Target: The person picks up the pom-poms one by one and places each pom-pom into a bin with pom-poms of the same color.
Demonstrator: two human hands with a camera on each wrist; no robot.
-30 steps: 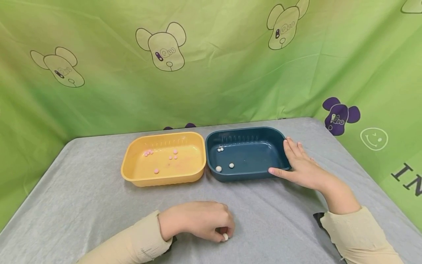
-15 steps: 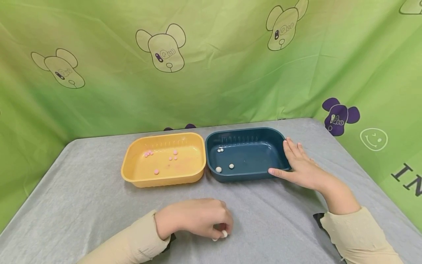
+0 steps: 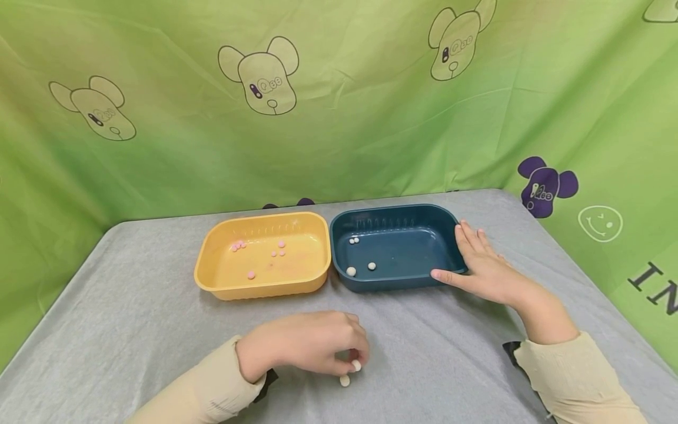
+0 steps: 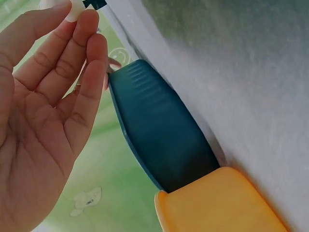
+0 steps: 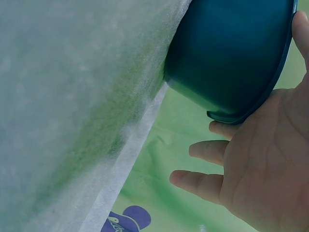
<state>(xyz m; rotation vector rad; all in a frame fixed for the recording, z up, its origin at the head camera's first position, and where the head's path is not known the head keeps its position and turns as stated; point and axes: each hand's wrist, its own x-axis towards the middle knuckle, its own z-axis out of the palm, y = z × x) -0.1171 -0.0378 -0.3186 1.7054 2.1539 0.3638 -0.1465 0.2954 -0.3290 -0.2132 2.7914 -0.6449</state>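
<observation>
My left hand (image 3: 318,343) pinches a small white ball (image 3: 356,365) between thumb and fingertips, low over the cloth in front of the basins. Just below those fingertips, a second white ball (image 3: 345,381) lies on the cloth. In the left wrist view, the pinched ball (image 4: 75,10) shows at the top edge between thumb and fingers. My right hand (image 3: 489,274) rests against the right end of the dark blue basin (image 3: 394,284), fingers spread and straight, thumb along the near rim. Several white balls (image 3: 351,271) lie in the left part of this basin.
A yellow basin (image 3: 265,291) with several small pink balls (image 3: 251,275) stands left of the blue one, their sides meeting. Both sit on a table with a grey cloth (image 3: 418,353). Behind and to the right hangs a green printed curtain (image 3: 360,118).
My left hand has moved slightly up and to the left in the head view, holding the white ball. The second ball, hidden at first, has come into view beneath it. My right hand stays put.
</observation>
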